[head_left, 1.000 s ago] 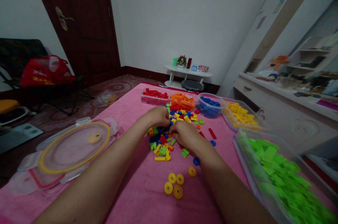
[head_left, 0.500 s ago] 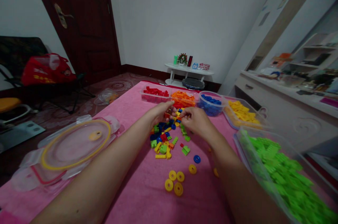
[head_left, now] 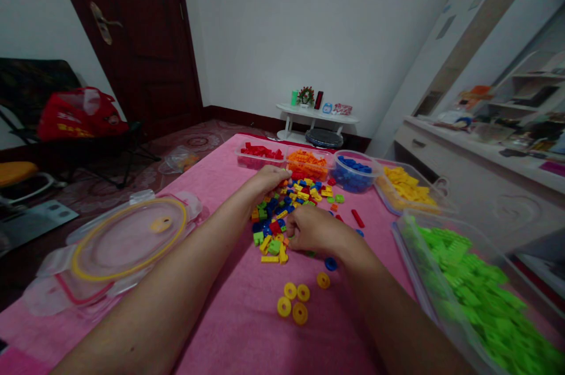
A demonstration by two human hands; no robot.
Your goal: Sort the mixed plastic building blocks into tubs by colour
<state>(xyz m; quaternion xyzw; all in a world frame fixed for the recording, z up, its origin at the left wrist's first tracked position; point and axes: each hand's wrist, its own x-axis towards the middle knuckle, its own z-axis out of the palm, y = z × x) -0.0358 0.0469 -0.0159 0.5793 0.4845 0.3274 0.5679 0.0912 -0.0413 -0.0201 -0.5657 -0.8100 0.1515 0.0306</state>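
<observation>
Mixed plastic building blocks (head_left: 277, 210) lie in a loose pile on the pink cloth (head_left: 238, 304). My left hand (head_left: 270, 179) is at the pile's far left side, close to the orange-block container, its fingers closed on an orange block (head_left: 283, 183) that shows under the fingertips. Over the near right part of the pile, my right hand (head_left: 311, 228) points down with fingers curled in; what they pinch, if anything, is hidden. Green and yellow blocks (head_left: 274, 246) sit just left of those fingertips. Nearer to me lie several yellow wheels (head_left: 300, 312).
Clear containers hold red blocks (head_left: 260, 152), orange blocks (head_left: 306, 158), blue blocks (head_left: 353, 166), yellow blocks (head_left: 404, 185) and green blocks (head_left: 468, 281) along the back and right. Lids (head_left: 128, 245) lie at left. A long red block (head_left: 358, 218) rests right of the pile.
My right hand has moved toward me, from the pile's far part to its near right part, uncovering blocks behind. My left hand stays near its place, its fingers drawn more closed.
</observation>
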